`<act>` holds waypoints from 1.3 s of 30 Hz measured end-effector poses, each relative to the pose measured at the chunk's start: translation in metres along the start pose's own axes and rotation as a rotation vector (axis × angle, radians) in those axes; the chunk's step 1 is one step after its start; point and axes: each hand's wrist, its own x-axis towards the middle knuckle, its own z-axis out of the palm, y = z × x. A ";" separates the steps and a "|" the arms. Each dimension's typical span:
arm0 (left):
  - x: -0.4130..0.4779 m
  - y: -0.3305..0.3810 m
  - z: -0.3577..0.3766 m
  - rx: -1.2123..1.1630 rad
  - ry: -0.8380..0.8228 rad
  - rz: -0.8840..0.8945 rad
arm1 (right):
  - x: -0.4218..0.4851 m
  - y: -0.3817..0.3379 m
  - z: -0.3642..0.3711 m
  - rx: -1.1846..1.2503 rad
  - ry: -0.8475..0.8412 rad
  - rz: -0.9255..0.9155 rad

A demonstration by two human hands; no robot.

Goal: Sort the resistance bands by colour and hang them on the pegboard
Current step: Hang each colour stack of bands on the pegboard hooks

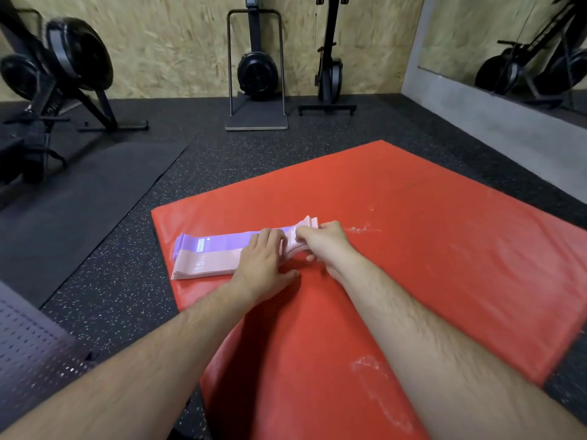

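Resistance bands (209,255) are held at their right end by the right grip (320,241), which is closed round the bunched pink bands (206,265). The left grip (263,258) presses flat on the middle of the stack, fingers nearly straight. The purple bands (222,241) lie just beside the pink ones, all on the red mat (413,233). They look thin, light, floppy and slippery in layers, so pinching one colour's whole end seems safest. The pegboard (31,350) lies blurred at lower left.

We see a red mat (413,217) on the speckled dark floor (127,281); directly on it lie purple bands (222,241) and, touching them, a stack of pink bands (209,262).
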 end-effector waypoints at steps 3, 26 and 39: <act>0.002 0.005 -0.004 -0.037 0.086 -0.025 | -0.009 -0.017 -0.004 0.103 0.006 -0.010; -0.012 0.012 -0.005 0.079 -0.143 0.189 | -0.073 0.027 -0.054 -1.247 0.055 -0.044; -0.016 -0.005 -0.014 0.164 -0.183 0.219 | -0.053 0.047 -0.024 -1.425 0.007 -0.592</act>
